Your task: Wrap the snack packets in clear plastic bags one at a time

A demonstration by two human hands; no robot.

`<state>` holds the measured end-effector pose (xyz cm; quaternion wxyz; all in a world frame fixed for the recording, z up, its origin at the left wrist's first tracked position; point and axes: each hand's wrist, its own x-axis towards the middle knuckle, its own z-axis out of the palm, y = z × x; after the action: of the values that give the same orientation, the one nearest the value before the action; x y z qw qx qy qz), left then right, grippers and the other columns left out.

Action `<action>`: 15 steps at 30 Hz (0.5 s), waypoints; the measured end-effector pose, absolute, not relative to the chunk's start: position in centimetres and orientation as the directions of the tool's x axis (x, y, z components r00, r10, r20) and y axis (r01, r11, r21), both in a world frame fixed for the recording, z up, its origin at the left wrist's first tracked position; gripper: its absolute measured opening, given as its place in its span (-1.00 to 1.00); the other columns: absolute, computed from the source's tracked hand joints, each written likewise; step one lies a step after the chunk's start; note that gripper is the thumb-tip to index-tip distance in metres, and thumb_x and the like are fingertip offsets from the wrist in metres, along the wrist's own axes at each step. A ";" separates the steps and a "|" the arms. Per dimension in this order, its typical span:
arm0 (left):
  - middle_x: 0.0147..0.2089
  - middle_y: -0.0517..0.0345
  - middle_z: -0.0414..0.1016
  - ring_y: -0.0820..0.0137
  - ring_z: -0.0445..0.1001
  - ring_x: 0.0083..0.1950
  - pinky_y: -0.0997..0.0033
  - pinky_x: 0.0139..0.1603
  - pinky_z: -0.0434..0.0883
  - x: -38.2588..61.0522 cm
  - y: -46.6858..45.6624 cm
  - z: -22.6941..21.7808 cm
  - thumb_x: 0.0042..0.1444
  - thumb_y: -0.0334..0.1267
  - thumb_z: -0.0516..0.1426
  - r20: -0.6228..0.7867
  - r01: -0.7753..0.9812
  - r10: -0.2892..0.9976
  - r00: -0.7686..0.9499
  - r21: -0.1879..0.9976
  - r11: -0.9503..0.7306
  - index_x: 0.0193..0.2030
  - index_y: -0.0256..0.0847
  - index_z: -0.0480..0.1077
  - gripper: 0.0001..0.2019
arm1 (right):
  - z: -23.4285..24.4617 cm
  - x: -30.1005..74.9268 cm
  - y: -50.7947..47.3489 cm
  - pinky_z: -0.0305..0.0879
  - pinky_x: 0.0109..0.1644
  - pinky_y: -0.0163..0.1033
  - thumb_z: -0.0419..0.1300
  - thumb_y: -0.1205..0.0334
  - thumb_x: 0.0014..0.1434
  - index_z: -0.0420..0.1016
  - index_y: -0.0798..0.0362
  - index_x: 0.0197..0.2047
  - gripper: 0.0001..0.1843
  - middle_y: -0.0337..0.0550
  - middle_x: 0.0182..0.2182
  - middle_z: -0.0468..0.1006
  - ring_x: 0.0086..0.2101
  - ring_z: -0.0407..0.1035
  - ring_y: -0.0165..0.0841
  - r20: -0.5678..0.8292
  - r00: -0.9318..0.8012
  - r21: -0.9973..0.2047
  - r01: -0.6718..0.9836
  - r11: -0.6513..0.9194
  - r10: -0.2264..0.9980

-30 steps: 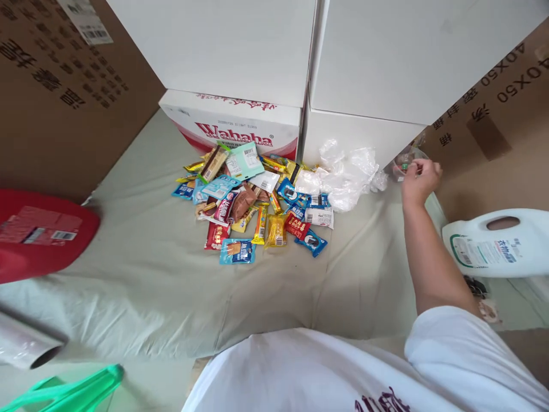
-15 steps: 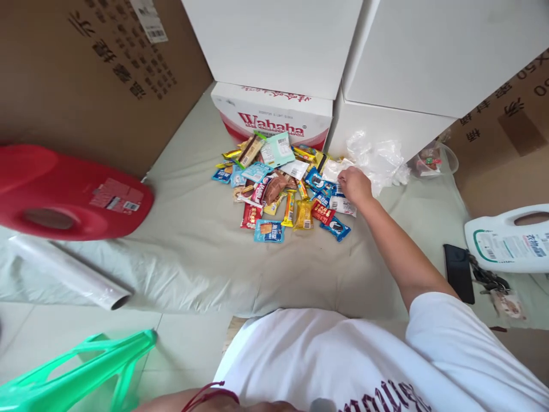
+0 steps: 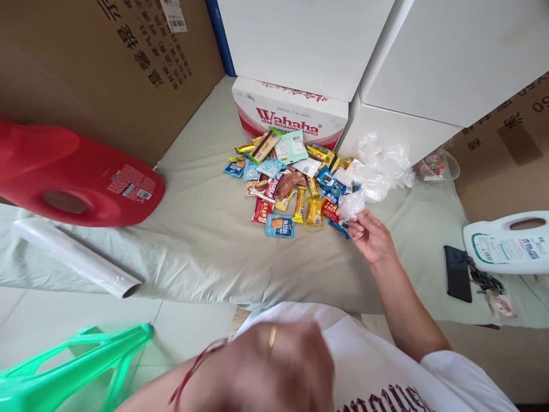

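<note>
My right hand pinches a crumpled clear plastic bag between thumb and fingers, at the right edge of a heap of wrapped snacks. Behind it lie more clear plastic bags, bunched against a white box. Low in the picture, my left hand, with a ring and a red cord bracelet, is in front of my shirt; motion smears its fingers. The heap includes a blue snack packet, a yellow packet, a red packet and a pale green packet.
Behind the snacks stand a Wahaba-marked carton and white boxes. A red jug and a plastic roll lie left. To the right are a plastic tub, a phone and a white bottle. A green stool stands below.
My right hand has drawn back from the heap's right side toward me, now with a clear bag in its fingers. My left hand has risen into view. The camera view has shifted slightly.
</note>
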<state>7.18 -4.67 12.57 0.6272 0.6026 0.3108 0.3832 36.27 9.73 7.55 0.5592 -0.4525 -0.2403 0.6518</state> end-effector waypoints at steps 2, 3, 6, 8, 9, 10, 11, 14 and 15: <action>-0.22 -0.01 0.51 0.25 0.48 -0.22 0.18 -0.19 0.46 9.6 -1.0 11.3 0.26 0.12 0.10 -0.044 -0.081 0.924 0.380 0.994 0.080 -0.22 -0.02 0.51 -0.69 | 6.9 34.3 7.2 0.11 -0.54 -0.49 0.58 0.22 -0.14 0.48 0.03 -0.38 -0.63 -0.32 -0.50 0.42 -0.56 0.10 -0.59 -0.388 -0.007 -0.769 -0.548 -0.328 0.921; -0.15 0.00 0.50 0.26 0.47 -0.16 0.21 -0.13 0.45 10.9 0.7 10.4 0.23 0.07 0.16 -0.093 -0.039 0.960 0.266 0.993 0.107 -0.13 -0.05 0.49 -0.73 | 6.6 33.5 6.1 0.10 -0.55 -0.50 0.57 0.21 -0.12 0.48 0.04 -0.38 -0.65 -0.32 -0.51 0.42 -0.57 0.08 -0.60 -0.420 -0.038 -0.746 -0.554 -0.368 0.907; 0.10 -0.05 0.44 0.23 0.44 0.02 0.24 -0.03 0.43 13.8 3.8 6.9 0.00 0.00 0.36 -0.098 0.047 0.988 0.116 0.995 0.094 0.06 -0.11 0.46 -0.50 | 5.6 32.0 3.9 0.03 -0.60 -0.50 0.56 0.15 -0.06 0.44 0.06 -0.42 -0.64 -0.33 -0.54 0.38 -0.60 0.01 -0.61 -0.496 -0.188 -0.663 -0.548 -0.510 0.848; -0.06 0.02 0.49 0.30 0.44 -0.08 0.30 -0.05 0.40 14.5 4.2 4.8 0.05 0.01 0.33 -0.102 0.019 0.979 0.177 0.995 0.101 -0.08 -0.16 0.52 -0.62 | 5.0 32.2 3.4 -0.06 -0.63 -0.51 0.55 0.13 -0.04 0.41 0.06 -0.43 -0.61 -0.35 -0.57 0.32 -0.61 -0.03 -0.61 -0.538 -0.276 -0.603 -0.534 -0.593 0.796; -0.17 0.08 0.49 0.34 0.42 -0.16 0.33 -0.10 0.39 14.7 4.1 4.1 0.08 0.02 0.31 -0.126 -0.021 0.969 0.212 0.991 0.133 -0.17 -0.18 0.53 -0.67 | 4.8 32.5 3.3 -0.10 -0.65 -0.51 0.55 0.13 -0.04 0.39 0.06 -0.44 -0.60 -0.37 -0.58 0.28 -0.62 -0.05 -0.61 -0.554 -0.294 -0.583 -0.531 -0.615 0.779; -0.28 0.13 0.47 0.39 0.39 -0.24 0.36 -0.16 0.37 14.7 3.8 3.6 0.10 0.04 0.30 -0.159 -0.068 0.960 0.229 0.982 0.179 -0.23 -0.19 0.52 -0.68 | 4.5 32.9 3.4 -0.13 -0.66 -0.50 0.55 0.10 -0.04 0.38 0.06 -0.44 -0.59 -0.39 -0.60 0.25 -0.62 -0.06 -0.60 -0.563 -0.289 -0.577 -0.533 -0.619 0.774; -0.35 0.18 0.44 0.42 0.35 -0.30 0.39 -0.21 0.34 14.7 3.5 3.3 0.09 0.06 0.30 -0.199 -0.114 0.955 0.219 0.967 0.227 -0.27 -0.20 0.51 -0.66 | 4.3 33.3 3.4 -0.12 -0.66 -0.49 0.54 0.05 -0.03 0.38 0.05 -0.44 -0.57 -0.40 -0.60 0.23 -0.62 -0.04 -0.59 -0.559 -0.267 -0.589 -0.539 -0.602 0.785; -0.40 0.24 0.42 0.48 0.30 -0.37 0.44 -0.30 0.28 14.9 3.1 3.1 0.01 0.09 0.35 -0.283 -0.196 0.955 0.086 0.935 0.294 -0.29 -0.22 0.49 -0.61 | 3.9 33.8 3.4 0.24 -0.49 -0.41 0.47 -0.18 0.02 0.49 0.01 -0.30 -0.54 -0.29 -0.46 0.43 -0.48 0.26 -0.49 -0.456 -0.189 -0.728 -0.483 -0.487 0.870; -0.40 0.25 0.42 0.49 0.29 -0.37 0.45 -0.31 0.28 15.1 3.0 3.1 -0.01 0.09 0.37 -0.286 -0.200 0.957 0.050 0.936 0.290 -0.30 -0.22 0.49 -0.60 | 3.8 33.8 3.3 0.35 -0.35 -0.36 0.47 -0.20 0.01 0.53 0.00 -0.20 -0.51 -0.24 -0.35 0.51 -0.37 0.36 -0.43 -0.408 -0.189 -0.789 -0.420 -0.449 0.893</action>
<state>15.10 3.05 3.12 0.6218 0.3722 0.5083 0.4652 33.78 3.32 3.81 0.4532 -0.4475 -0.2645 0.7241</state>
